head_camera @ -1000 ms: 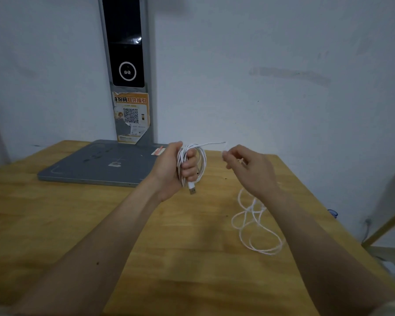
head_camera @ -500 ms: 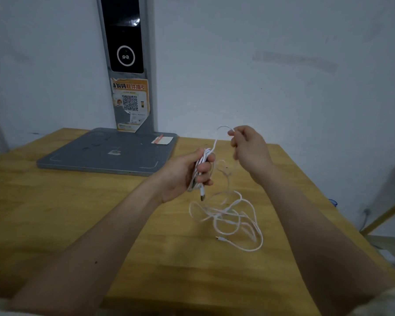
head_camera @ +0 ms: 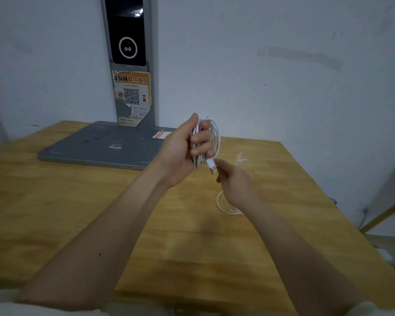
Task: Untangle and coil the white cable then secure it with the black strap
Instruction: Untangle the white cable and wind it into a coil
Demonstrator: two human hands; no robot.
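Light, limp white cable (head_camera: 216, 139), coils clenched mid-frame in left hand (head_camera: 183, 153), slack pinched by right hand (head_camera: 234, 185); best gripped across gathered loops, likely springy.

The white cable (head_camera: 209, 142) is thin and partly gathered into a bunch of narrow upright loops, raised above the wooden table, with 1 plug end (head_camera: 212, 168) hanging just below the bunch. A blurred strand runs off to the right of it. The uncoiled remainder lies in loose curves on the table, lower right of the bunch
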